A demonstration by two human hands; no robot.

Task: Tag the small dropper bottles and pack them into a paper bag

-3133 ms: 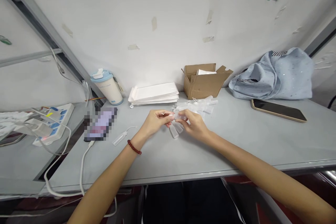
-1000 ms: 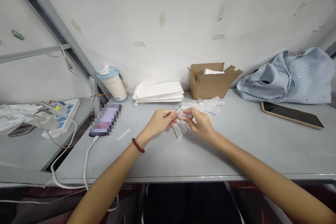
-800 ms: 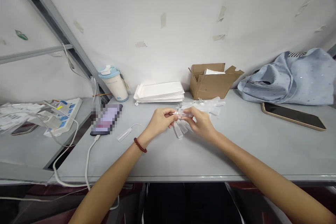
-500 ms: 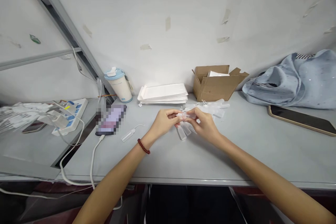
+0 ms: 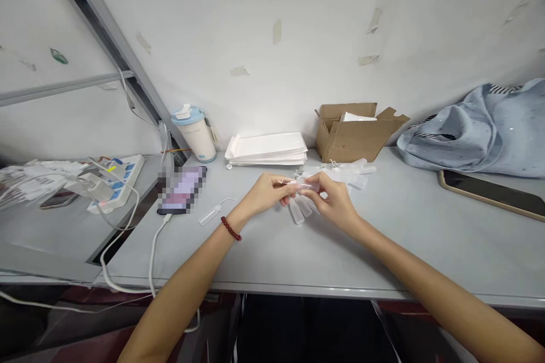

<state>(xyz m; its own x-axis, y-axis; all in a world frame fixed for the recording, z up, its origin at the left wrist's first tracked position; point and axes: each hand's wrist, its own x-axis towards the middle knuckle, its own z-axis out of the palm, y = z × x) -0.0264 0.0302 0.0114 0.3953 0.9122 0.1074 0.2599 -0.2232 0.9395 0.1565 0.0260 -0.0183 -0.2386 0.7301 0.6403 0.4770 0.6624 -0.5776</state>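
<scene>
My left hand (image 5: 264, 195), with a dark red bead bracelet (image 5: 230, 229) on its wrist, pinches the white end of a small clear plastic tube (image 5: 310, 186). The body of the same tube lies between the thumb and fingers of my right hand (image 5: 336, 201). Below my fingertips, several flat clear tubes (image 5: 296, 211) fan out; whether my left hand also holds them I cannot tell. More translucent tubes (image 5: 357, 167) with white cords lie in a loose pile just beyond my right hand. A single corded tube (image 5: 210, 215) rests on the desk left of my left hand.
Along the wall stand a blue-lidded cup (image 5: 195, 135), a stack of white trays (image 5: 266, 150) and an open cardboard box (image 5: 353, 139). At left are a phone (image 5: 183, 190) on a cable and a power strip (image 5: 128, 181). A blue bag (image 5: 477, 130) and another phone (image 5: 489, 193) occupy the right.
My fingers have shifted slightly around the tube, and more of its clear body shows between my hands. The view has tilted a little; the surrounding things stay put.
</scene>
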